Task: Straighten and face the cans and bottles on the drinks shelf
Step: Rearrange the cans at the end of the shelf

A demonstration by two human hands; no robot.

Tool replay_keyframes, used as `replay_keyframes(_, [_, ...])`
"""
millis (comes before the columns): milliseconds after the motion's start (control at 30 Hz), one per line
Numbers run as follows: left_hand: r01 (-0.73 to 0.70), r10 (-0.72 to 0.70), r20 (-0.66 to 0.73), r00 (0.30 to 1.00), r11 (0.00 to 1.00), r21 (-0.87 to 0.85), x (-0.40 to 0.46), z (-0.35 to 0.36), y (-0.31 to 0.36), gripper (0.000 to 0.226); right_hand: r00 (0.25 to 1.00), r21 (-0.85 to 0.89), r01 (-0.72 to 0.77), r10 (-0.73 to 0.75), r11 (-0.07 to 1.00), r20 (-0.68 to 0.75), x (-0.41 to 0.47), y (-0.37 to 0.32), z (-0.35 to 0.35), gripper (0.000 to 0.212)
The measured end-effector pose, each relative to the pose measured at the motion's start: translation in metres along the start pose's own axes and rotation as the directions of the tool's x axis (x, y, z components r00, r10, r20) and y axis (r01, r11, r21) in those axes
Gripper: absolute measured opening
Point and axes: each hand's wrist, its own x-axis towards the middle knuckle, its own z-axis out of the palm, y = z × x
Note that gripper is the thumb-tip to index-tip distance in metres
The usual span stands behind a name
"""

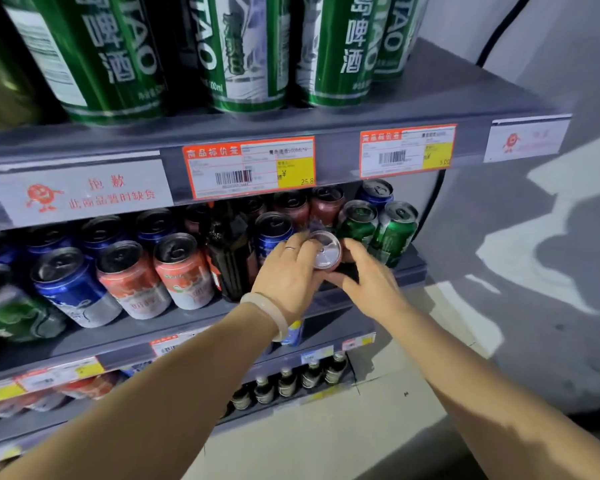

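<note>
On the middle shelf [378, 278] a can with a silver top [325, 249] leans toward me near the shelf's right end. My left hand [290, 275] grips its left side, fingers curled round it. My right hand [368, 275] holds its right side and underside. Behind it stand a blue can [272, 230], dark red cans [326, 202] and two green cans [394, 232]. A dark bottle [231, 251] stands just left of my left hand. Further left sit red-and-white cans [184, 270] and blue cans [70, 285].
Tall green beer cans [243, 53] fill the top shelf above orange price tags [248, 166]. A lower shelf holds small bottles [288, 382]. A grey wall [520, 237] and pale floor lie to the right of the shelving. A black cable [499, 32] runs down the wall.
</note>
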Motion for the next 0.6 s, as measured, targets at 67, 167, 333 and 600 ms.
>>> replay_keyframes(67, [-0.027,0.029,-0.007,1.0,0.983,0.183,0.008,-0.001,0.003,0.043,1.0,0.001,-0.022,0.022,1.0,0.005,0.003,-0.002,-0.005,0.062])
replay_keyframes(167, [0.05,-0.038,-0.042,0.998,0.935,0.35,0.015,-0.011,0.013,0.045,0.996,0.01,-0.082,0.082,0.997,-0.033,0.006,-0.008,-0.005,0.059])
replay_keyframes(333, [0.073,-0.093,0.04,0.995,0.934,0.349,0.018,-0.012,0.005,0.057,0.988,-0.019,0.012,-0.015,1.0,-0.151,0.009,-0.018,-0.004,0.052])
replay_keyframes(600, [0.068,-0.107,0.091,0.99,0.934,0.351,0.022,-0.004,-0.001,0.079,0.981,-0.143,0.103,-0.124,0.984,-0.15,0.016,-0.019,-0.009,0.054])
